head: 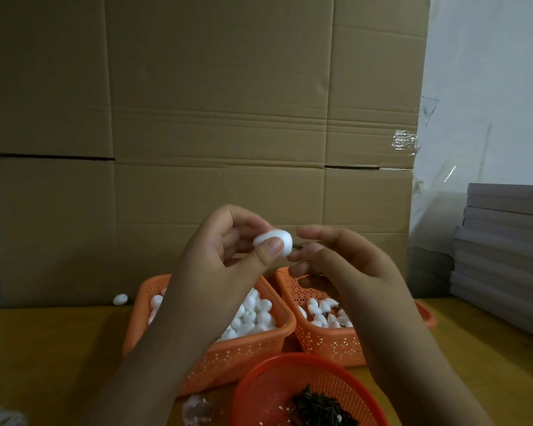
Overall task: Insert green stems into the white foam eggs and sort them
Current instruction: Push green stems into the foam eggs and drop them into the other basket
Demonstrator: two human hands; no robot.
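My left hand (pixel 228 250) pinches a white foam egg (pixel 276 239) between thumb and fingers, raised above the baskets. My right hand (pixel 330 256) pinches a thin green stem (pixel 296 246) whose tip meets the egg's right end. Below, the left orange basket (pixel 228 355) holds several plain foam eggs (pixel 253 315). The right orange basket (pixel 330 342) holds several more eggs (pixel 323 312). A round red basket (pixel 268 385) at the front holds a heap of dark green stems (pixel 320 407).
One loose foam egg (pixel 120 299) lies on the wooden table (pixel 53 358) at the left. A tall cardboard sheet (pixel 197 118) stands behind the baskets. Stacked grey boards (pixel 505 256) sit at the right. Crumpled clear plastic (pixel 197 410) lies near the front edge.
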